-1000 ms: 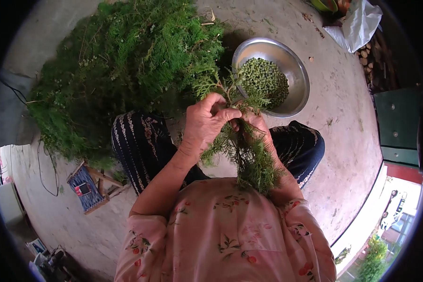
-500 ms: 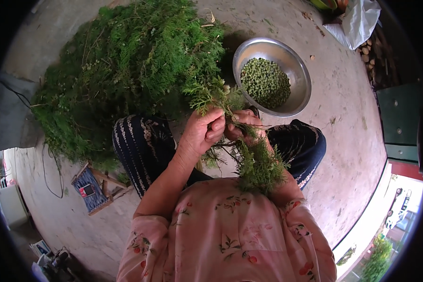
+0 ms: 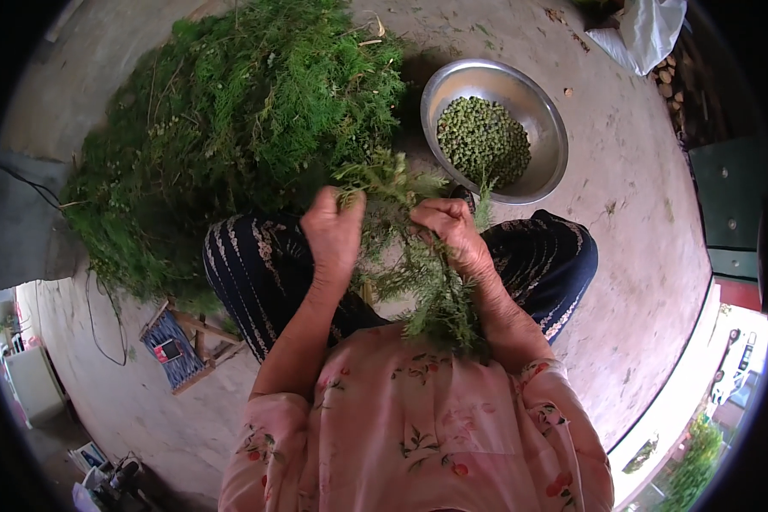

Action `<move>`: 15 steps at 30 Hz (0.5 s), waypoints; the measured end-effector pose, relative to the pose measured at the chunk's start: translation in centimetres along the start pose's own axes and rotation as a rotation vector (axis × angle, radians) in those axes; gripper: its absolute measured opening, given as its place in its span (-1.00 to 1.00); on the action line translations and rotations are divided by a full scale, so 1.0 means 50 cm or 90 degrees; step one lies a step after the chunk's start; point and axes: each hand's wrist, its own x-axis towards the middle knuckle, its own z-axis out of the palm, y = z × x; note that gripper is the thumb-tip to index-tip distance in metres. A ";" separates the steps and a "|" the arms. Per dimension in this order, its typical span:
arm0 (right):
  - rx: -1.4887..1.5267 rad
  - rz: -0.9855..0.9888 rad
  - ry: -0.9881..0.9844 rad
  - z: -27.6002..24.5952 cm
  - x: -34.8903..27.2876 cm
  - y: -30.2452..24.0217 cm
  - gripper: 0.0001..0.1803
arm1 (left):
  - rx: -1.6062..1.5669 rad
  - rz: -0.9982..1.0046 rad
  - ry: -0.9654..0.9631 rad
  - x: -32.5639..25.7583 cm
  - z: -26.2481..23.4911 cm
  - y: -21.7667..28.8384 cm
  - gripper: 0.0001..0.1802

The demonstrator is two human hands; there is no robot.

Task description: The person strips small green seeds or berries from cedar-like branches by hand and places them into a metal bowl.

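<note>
Moved since half a second ago: the left hand has pulled away leftward from the right hand, leaving a gap between them.
Left grip: fingers curled beside the leaf tips at the centre of the frame; blurred, so I cannot tell whether they pinch anything.
Right grip: fingers closed around the branch.
Branch: centre of the frame, its leaves hanging between the forearms toward the pink shirt.
Bowl: metal, upper right of centre, with green berries inside.
Pile of greenery: upper left, reaching beside the left knee.
Stool: lower left.
</note>
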 end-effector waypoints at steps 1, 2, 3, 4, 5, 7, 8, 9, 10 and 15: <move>0.062 0.070 -0.036 -0.015 0.012 0.006 -0.76 | -0.059 -0.043 0.012 0.011 -0.011 -0.003 -0.88; 0.082 0.111 -0.003 -0.013 0.009 -0.014 -0.78 | -0.117 -0.084 0.032 0.020 -0.024 0.003 -0.89; 0.168 0.103 -0.049 -0.027 0.021 0.000 -0.81 | -0.206 -0.133 0.004 0.022 -0.025 0.009 -0.91; 0.237 0.127 -0.073 -0.039 0.021 0.010 -0.81 | -0.293 -0.192 -0.020 0.019 -0.024 0.020 -0.92; 0.304 0.149 -0.103 -0.047 0.026 0.021 -0.82 | -0.374 -0.251 -0.035 0.017 -0.024 0.032 -0.94; 0.522 0.074 -0.254 -0.071 0.052 0.101 -0.79 | -0.572 -0.376 -0.089 0.015 -0.008 0.042 -0.96; 0.578 0.010 -0.427 -0.064 0.080 0.114 -0.71 | -0.593 -0.373 -0.126 0.016 -0.008 0.038 -0.92; 0.579 0.011 -0.427 -0.072 0.080 0.126 -0.71 | -0.593 -0.374 -0.125 0.013 -0.005 0.037 -0.92; 0.591 -0.015 -0.462 -0.081 0.079 0.137 -0.68 | -0.526 -0.364 -0.135 0.008 0.001 0.040 -0.90; 0.549 -0.069 -0.643 -0.086 0.102 0.130 -0.63 | -0.306 -0.261 -0.186 -0.011 0.025 0.040 -0.86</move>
